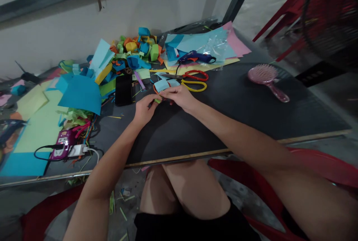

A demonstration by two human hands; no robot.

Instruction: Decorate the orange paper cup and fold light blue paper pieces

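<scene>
A small folded paper piece [161, 85], light blue with orange and green parts, is held between both hands above the dark table [173, 132]. My left hand [144, 108] has its fingers closed on the green lower-left part. My right hand [180, 96] pinches the piece from the right, its fingers covering part of it. Just behind my right hand lie scissors [195, 80] with red and yellow handles. A purple pen [139, 80] and a black phone [123, 90] lie to the left of the paper piece.
Folded paper pieces [131, 47] are heaped at the back. A blue glue gun [197, 57] rests on paper sheets behind the scissors. A pink hairbrush [264, 75] lies on the right. A purple power strip [65, 142] with cables sits at the left front, beside coloured sheets.
</scene>
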